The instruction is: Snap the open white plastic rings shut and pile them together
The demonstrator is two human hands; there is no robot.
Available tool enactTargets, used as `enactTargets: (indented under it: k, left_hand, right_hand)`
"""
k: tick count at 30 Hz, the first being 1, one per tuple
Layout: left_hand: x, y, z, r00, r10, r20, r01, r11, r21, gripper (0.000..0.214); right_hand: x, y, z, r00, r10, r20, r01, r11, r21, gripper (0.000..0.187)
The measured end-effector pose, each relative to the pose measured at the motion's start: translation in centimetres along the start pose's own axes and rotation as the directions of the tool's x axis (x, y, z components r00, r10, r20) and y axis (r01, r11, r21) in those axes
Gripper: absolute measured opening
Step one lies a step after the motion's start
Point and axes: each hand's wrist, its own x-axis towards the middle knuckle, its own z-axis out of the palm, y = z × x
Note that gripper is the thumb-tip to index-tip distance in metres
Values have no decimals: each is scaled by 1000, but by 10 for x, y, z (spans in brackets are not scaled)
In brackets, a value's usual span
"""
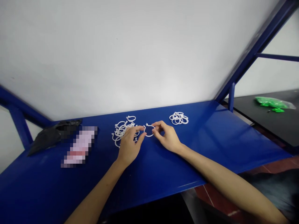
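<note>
A white plastic curtain ring (149, 136) is held up over the blue table, with a gap between its two ends at the top. My left hand (130, 145) pinches the ring's left side between thumb and fingers. On its right side, the thumb and fingers of my right hand (168, 137) grip the same ring. A loose pile of similar white rings (118, 133) lies behind and left of my left hand, partly covered by it. Beyond my right hand sits a smaller, tighter heap of white rings (178, 118).
A blue table (149, 174) extends under both piles, with a white wall panel (144, 56) along its back. At left lie a black plastic bag (50, 137) and a blurred-out pinkish item (80, 146). On a black table (263, 121) at right rests a bag of green pieces (272, 102).
</note>
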Motion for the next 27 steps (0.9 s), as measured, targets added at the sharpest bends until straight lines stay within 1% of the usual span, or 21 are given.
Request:
enactTargets:
  k: [2,3,4,6,10,14,16,18,21,23,25,26,27]
  left_hand:
    - [1,0,0,991,-120,51,124,990,-74,13]
    - [2,0,0,984,-159,81,167,981,-103,12]
    - [2,0,-1,978,-183,102,195,973,-124,12]
    - [1,0,-1,975,-189,116,206,967,-150,12]
    - [-4,-2,-1,986,-135,94,148,979,-140,9]
    - [-7,-4,-3,997,-44,60,48,997,-65,12]
    - [-6,-4,-4,999,0,55,2,999,-39,15]
    - [-4,-3,-3,998,34,58,-33,999,-28,18]
    - [-1,-6,1,992,68,102,-72,997,32,18]
    - [1,-14,3,986,78,146,-98,986,138,21]
    - [4,-26,2,984,65,165,-108,957,268,25]
    - [6,-32,-1,986,48,162,-100,939,330,27]
    - [7,-37,-3,988,23,155,-82,918,389,28]
  right_hand:
    - [-1,0,-1,999,-32,37,32,999,-19,17]
    - [-2,0,-1,997,-52,60,54,998,-21,16]
    - [-3,-1,0,994,-75,78,76,997,-19,15]
    - [-5,-2,1,989,-114,95,116,993,-13,10]
    - [-6,-5,-1,971,-193,141,200,979,-37,16]
    - [-8,-7,-5,924,-297,241,333,935,-126,18]
    - [-9,-7,-5,906,-323,273,377,910,-175,20]
    - [-9,-6,-5,906,-322,274,382,901,-206,19]
    - [-1,-5,-9,944,-249,218,305,910,-280,17]
    - [13,-1,-21,979,-159,126,196,899,-392,20]
    - [33,7,-39,999,-33,-7,24,848,-529,22]
    - [45,11,-50,996,52,-75,-87,799,-595,23]
    - [57,17,-61,979,149,-139,-204,729,-654,24]
